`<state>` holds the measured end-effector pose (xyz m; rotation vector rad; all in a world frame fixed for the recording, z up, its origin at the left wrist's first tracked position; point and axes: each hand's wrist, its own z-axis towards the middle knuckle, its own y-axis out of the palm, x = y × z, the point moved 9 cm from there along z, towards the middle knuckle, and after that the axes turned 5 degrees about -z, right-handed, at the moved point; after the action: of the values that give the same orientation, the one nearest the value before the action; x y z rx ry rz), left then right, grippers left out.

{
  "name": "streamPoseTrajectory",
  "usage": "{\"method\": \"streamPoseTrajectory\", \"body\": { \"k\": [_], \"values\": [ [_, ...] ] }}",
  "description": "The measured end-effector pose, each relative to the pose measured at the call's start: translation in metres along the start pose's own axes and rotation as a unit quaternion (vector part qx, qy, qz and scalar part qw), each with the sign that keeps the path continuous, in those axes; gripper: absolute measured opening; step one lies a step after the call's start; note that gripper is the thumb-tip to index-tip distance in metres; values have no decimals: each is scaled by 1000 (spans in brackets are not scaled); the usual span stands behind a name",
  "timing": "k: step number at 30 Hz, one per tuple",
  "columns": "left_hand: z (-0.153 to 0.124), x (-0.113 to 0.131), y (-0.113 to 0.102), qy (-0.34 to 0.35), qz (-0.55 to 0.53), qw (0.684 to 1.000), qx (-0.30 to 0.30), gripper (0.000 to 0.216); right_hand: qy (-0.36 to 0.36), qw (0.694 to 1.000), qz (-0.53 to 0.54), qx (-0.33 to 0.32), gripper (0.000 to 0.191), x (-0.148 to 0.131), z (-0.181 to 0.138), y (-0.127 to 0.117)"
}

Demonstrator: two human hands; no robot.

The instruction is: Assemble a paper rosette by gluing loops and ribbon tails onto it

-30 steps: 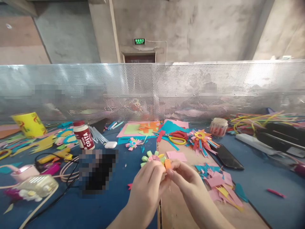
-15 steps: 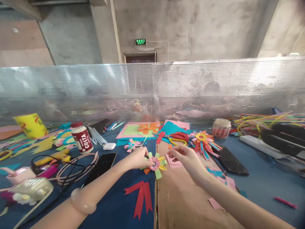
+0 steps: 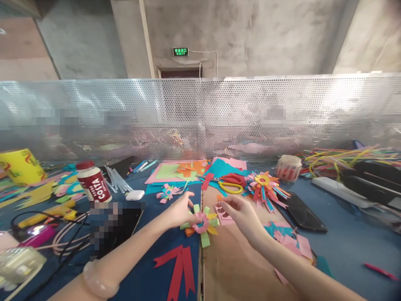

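A small paper flower (image 3: 202, 225) with a pink centre and green, yellow and orange petals lies at the seam between the blue table (image 3: 147, 267) and a brown cardboard sheet (image 3: 238, 267). My left hand (image 3: 180, 211) rests on the flower's left edge and pinches it with its fingertips. My right hand (image 3: 239, 211) hovers just right of the flower, pinching a tiny orange paper piece (image 3: 219, 197) above a pink paper scrap (image 3: 223, 211).
Red paper strips (image 3: 178, 267) lie near me. Scissors (image 3: 230, 183), a bigger finished flower (image 3: 263, 186), a black phone (image 3: 302, 213), a Costa bottle (image 3: 93, 182), a glue gun (image 3: 50, 211), cables and coloured scraps surround the work. A perforated metal screen (image 3: 200, 117) closes the back.
Both hands went from close to me out to the table and set the flower down. My right hand came off it, keeping the orange piece. In the last half second little moved.
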<state>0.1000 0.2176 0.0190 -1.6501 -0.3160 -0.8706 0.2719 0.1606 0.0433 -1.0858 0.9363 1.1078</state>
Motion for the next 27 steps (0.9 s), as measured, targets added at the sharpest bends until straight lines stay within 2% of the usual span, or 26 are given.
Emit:
{"method": "streamPoseTrajectory", "body": {
  "k": [3, 8, 10, 15, 21, 24, 27],
  "values": [
    [1, 0, -3, 11, 7, 1000, -5, 83, -9, 1000, -12, 2, 26, 0, 0, -2],
    [-2, 6, -7, 39, 29, 998, -31, 44, -30, 999, -40, -3, 22, -5, -6, -5],
    [-4, 8, -11, 41, 38, 998, -34, 37, -25, 998, -52, -4, 22, -7, -9, -5],
    [-7, 8, -16, 50, 65, 996, -36, 35, -33, 998, -58, -12, 22, -14, -12, -3],
    [-8, 15, -16, 106, 86, 990, -23, 29, -41, 997, -65, -18, 19, -18, -12, 2],
    [-10, 18, -14, 114, 69, 990, -40, 25, -42, 996, -74, -28, 20, -18, -13, 7],
    [-12, 19, -14, 94, 33, 993, -65, 24, -27, 996, -77, -43, 23, -15, -14, 11]
  ]
}}
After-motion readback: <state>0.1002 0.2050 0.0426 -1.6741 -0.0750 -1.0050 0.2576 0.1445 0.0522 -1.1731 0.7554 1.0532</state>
